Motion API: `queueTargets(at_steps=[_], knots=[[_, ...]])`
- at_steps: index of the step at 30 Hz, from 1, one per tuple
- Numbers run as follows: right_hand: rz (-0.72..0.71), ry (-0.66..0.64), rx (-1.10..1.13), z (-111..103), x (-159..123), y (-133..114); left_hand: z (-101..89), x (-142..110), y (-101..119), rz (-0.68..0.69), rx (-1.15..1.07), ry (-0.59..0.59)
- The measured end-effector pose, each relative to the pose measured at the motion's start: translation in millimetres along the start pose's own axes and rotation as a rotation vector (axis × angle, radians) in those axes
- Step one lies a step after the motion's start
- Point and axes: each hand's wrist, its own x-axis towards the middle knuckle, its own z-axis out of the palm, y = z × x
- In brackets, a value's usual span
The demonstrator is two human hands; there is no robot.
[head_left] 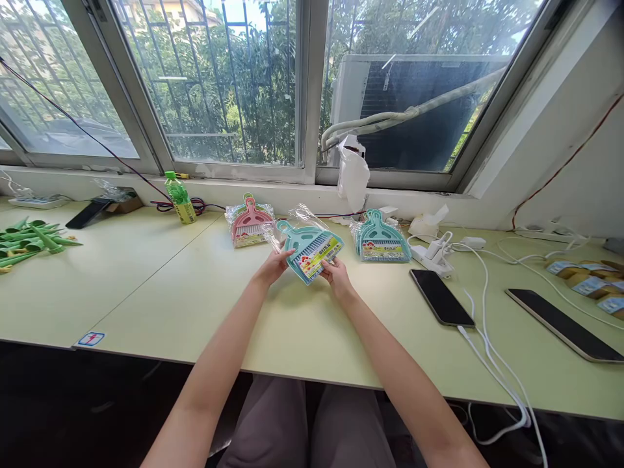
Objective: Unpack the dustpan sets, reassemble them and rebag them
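Note:
Between my two hands is a teal mini dustpan and brush set [305, 246] in clear plastic wrap, with a yellow label across its lower part. It is held tilted above the table. My left hand [273, 265] grips its left edge near the handle. Closed on the lower right corner is my right hand [337, 276]. Behind and to the left, a pink dustpan and brush set [250, 224] lies in its wrap. On the right, more teal dustpan sets [383, 240] lie together, their exact number unclear.
A pale green table [160, 292] runs below the window. A green-capped bottle [180, 198] stands at the back left. To the right are a phone [441, 297], a power strip [433, 257], white cables and a tablet [565, 325]. Green artificial stems [32, 240] lie far left.

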Motion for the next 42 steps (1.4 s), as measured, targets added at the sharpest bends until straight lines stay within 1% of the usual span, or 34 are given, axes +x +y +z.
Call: queueTargets(at_steps=[6,9,13,16,19,24,26,28,30,31,33,34,36,38,40,42], knots=[[-0.010,0.069,0.021,2.0,1.9,0.0,9.8,-2.7,-9.6,-0.129,0.045,-0.043],[-0.036,0.082,0.017,0.5,2.6,0.1,13.8,-4.1,-13.3,-0.167,0.056,-0.070],[-0.063,0.091,0.007,-1.2,3.1,0.3,18.0,-5.6,-15.0,-0.173,0.077,-0.087],[-0.079,0.093,0.012,-0.8,3.3,-0.7,24.2,-5.9,-15.8,-0.140,0.080,-0.084],[-0.100,0.097,0.018,0.9,3.4,-2.0,31.3,-3.3,-19.5,-0.094,0.101,-0.009],[-0.116,0.118,0.022,2.2,3.4,-0.5,33.9,5.6,-32.3,-0.064,0.127,0.179],[-0.112,0.136,0.018,0.9,4.4,1.0,33.7,7.0,-36.7,-0.001,0.175,0.270],[-0.103,0.164,0.017,-1.1,6.3,2.3,34.9,5.5,-38.9,0.161,0.345,0.381],[-0.096,0.193,0.017,-3.2,8.7,3.4,37.9,1.4,-38.7,0.356,0.644,0.494],[-0.094,0.203,0.018,-3.9,9.8,4.0,39.7,-1.2,-37.8,0.425,0.816,0.537],[-0.093,0.216,0.021,-4.7,11.4,5.3,42.7,-6.4,-35.2,0.483,1.134,0.565],[-0.093,0.218,0.021,-4.8,11.7,6.0,43.5,-8.5,-33.7,0.481,1.262,0.549],[-0.090,0.214,0.014,-4.7,11.8,7.4,43.5,-11.0,-31.1,0.463,1.443,0.459],[-0.082,0.201,-0.005,-4.8,11.5,8.2,42.0,-11.5,-29.6,0.460,1.536,0.343],[-0.069,0.196,-0.018,-5.1,11.4,8.4,40.2,-11.1,-29.1,0.489,1.599,0.242],[-0.056,0.203,-0.021,-5.5,11.9,8.2,39.6,-10.9,-29.0,0.539,1.673,0.177]])
